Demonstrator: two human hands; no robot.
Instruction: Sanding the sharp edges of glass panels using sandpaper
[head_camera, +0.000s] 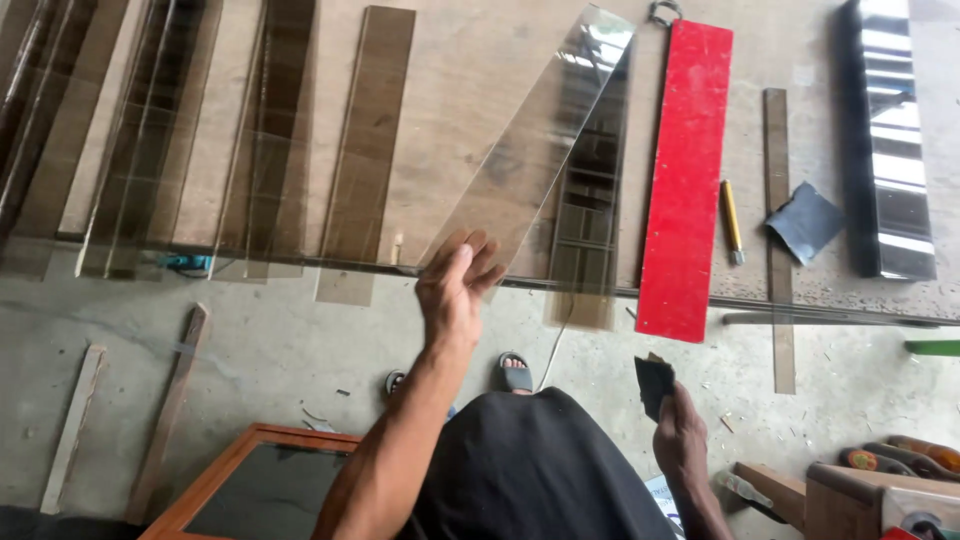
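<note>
My left hand (455, 285) grips the near end of a long clear glass strip (535, 150), lifted and tilted off the wooden workbench (450, 90), its far end pointing up and right. My right hand (678, 435) hangs low beside my body, closed on a small dark piece of sandpaper (653, 382). Several tinted glass strips (370, 130) lie side by side on the bench to the left of the lifted strip.
A red strip (685, 180) lies right of the lifted glass, then a yellow-handled tool (731, 220), a wooden ruler (778, 240), a dark sandpaper sheet (806, 222) and a mirror strip (893, 140). Wooden sticks (170, 400) and a framed panel (250, 485) sit on the floor.
</note>
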